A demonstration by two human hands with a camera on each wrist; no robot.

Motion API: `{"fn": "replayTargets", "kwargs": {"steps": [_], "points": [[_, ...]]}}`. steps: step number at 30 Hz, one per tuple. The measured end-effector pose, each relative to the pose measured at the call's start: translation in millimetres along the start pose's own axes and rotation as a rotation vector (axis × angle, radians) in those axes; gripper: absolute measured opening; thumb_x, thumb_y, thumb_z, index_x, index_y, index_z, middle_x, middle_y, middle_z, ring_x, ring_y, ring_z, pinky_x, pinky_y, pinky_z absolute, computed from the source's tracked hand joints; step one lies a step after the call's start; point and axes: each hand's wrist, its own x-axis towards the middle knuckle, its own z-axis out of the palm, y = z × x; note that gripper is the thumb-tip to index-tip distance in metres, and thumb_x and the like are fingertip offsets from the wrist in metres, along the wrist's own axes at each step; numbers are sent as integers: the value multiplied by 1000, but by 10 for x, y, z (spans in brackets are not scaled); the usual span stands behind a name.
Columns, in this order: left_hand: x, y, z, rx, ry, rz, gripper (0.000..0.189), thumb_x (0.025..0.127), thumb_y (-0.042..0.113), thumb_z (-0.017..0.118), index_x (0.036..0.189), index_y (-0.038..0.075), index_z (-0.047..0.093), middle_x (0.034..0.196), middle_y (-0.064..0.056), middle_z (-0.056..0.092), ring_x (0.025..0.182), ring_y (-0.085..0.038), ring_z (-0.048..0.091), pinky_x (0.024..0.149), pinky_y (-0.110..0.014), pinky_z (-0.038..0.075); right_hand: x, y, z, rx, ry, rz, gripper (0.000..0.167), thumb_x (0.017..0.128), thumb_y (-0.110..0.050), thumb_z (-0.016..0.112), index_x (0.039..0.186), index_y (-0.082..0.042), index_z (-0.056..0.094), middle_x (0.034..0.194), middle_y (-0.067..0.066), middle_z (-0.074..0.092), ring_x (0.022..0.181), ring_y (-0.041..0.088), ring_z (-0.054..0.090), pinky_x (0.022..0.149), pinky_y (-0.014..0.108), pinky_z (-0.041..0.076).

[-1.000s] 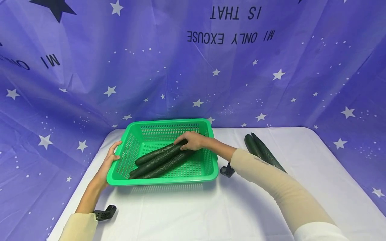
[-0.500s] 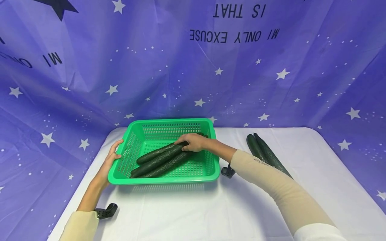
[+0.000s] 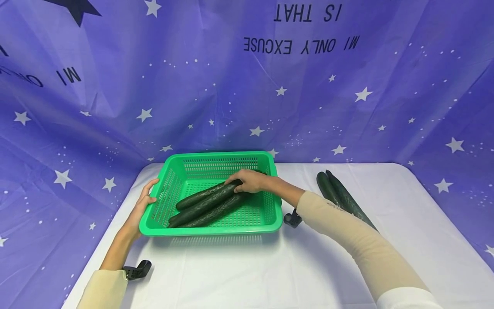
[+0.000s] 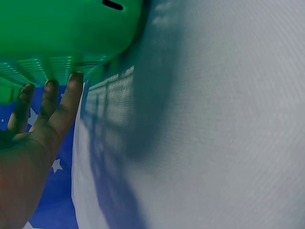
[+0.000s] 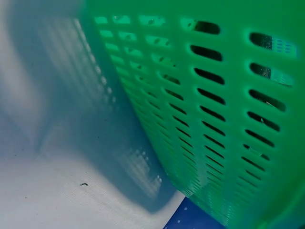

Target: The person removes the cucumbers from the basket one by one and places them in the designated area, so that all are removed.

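Observation:
A green plastic basket [image 3: 210,232] with slotted walls stands on the table in the head view. Three long dark cucumbers lie slantwise inside it, side by side. My right hand [image 3: 252,181] reaches over the right rim and grips the middle cucumber [image 3: 204,205] near its upper end, covering part of the pile. At the basket's left rim is my left hand [image 3: 138,211], thumb over the edge. The left wrist view shows this hand's fingers [image 4: 49,102] against the outer wall. Only the basket's slotted side [image 5: 209,109] shows in the right wrist view; the right hand is hidden there.
Two more cucumbers [image 3: 339,195] lie together on the white tablecloth [image 3: 200,274] to the right, partly behind the right sleeve. A purple curtain with stars [image 3: 247,98] hangs behind the table. Each wrist wears a black camera mount [image 3: 138,270].
The whole scene shifts slightly rightward in the head view. Both hands keep their places on the basket and the cucumber.

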Motion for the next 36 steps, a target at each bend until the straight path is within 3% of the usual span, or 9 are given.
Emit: {"fn": "replayTargets", "kwargs": {"steps": [8,12,14,17,20,28,30,32,36], "points": [[20,3,13,-28,-7,2,58,102,13,26,155,36,20,139,-11,25,101,-14,54,78,-29,52,-77,-80,-97,6,54,-120,41,96,-9,67,136,-5,60,139,9,57,63,12,37,92,32,42],[14,-2,10,-33,-11,7,57,102,13,26,154,36,21,137,-10,25,100,-14,54,78,-29,52,-143,-165,-163,-39,91,-146,41,95,-10,69,135,-4,61,137,8,59,93,20,58,105,35,39],[10,-4,9,-36,-15,10,57,102,14,26,154,36,21,137,-9,26,100,-13,54,78,-28,51,-184,-205,-205,-58,109,-146,41,94,-11,69,134,-5,62,137,7,59,117,22,56,108,36,35],[2,-3,11,-41,-17,16,56,102,13,26,154,36,22,135,-9,27,99,-13,54,78,-29,52,-262,-253,-277,-69,136,-138,41,95,-12,69,135,-5,61,137,7,59,126,23,50,108,37,34],[-3,1,13,-28,-21,17,57,102,13,26,154,36,21,134,-8,28,99,-14,55,78,-29,52,-361,-274,-351,-61,172,-119,41,96,-11,67,135,-5,61,137,7,59,116,19,51,105,37,35],[-9,-11,-3,-40,-32,23,56,103,12,25,153,37,22,130,-7,33,97,-13,57,77,-30,53,-719,-194,-501,37,300,-76,42,95,-7,66,136,0,58,122,14,65,45,12,34,111,46,30],[-6,-11,-1,-40,-26,26,56,102,12,26,152,36,23,129,-6,33,97,-13,56,76,-29,53,-840,-161,-522,59,334,-49,42,95,-8,66,136,0,58,109,11,67,46,12,37,116,50,20],[-4,-12,2,-40,-21,25,55,102,13,26,152,36,24,129,-6,32,96,-13,56,76,-28,52,-980,-134,-536,85,368,-10,42,96,-9,67,136,-2,59,94,8,64,51,14,40,111,49,29],[2,-14,5,-48,-20,23,54,103,13,27,152,36,24,129,-6,33,96,-12,56,76,-28,52,-1289,-91,-554,141,444,84,41,95,-10,68,135,-6,61,106,9,65,64,20,44,72,39,43]]}}
